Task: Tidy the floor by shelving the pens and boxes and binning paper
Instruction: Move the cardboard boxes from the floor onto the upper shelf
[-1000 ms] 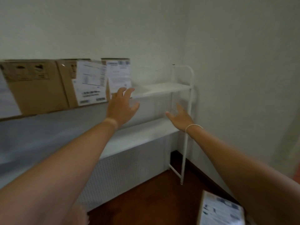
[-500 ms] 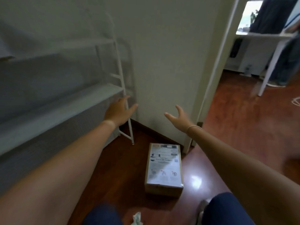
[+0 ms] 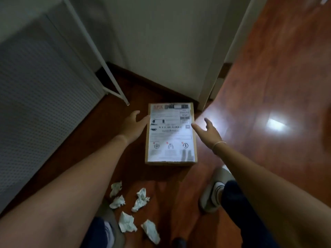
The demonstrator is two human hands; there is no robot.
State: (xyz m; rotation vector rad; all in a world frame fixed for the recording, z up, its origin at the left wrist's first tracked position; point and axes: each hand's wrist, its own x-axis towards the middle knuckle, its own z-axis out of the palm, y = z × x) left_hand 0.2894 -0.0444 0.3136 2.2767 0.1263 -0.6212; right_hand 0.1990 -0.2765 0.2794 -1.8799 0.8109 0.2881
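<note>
A flat cardboard box (image 3: 171, 147) with a white shipping label on top lies on the wooden floor by the wall corner. My left hand (image 3: 133, 127) is open at the box's left edge, fingertips touching or nearly touching it. My right hand (image 3: 207, 130) is open at the box's right edge, fingers spread. Neither hand holds anything. Several crumpled white paper balls (image 3: 141, 199) lie on the floor nearer to me, between my feet.
The white metal shelf unit (image 3: 44, 90) with its perforated panel stands at the left; its leg (image 3: 123, 100) ends just left of the box. A white wall and door frame (image 3: 206, 97) rise behind the box. My right shoe (image 3: 213, 192) stands at the box's near right.
My view has dropped from the shelf with its boxes to the floor. Both open hands have come down from shelf height to the two sides of the floor box.
</note>
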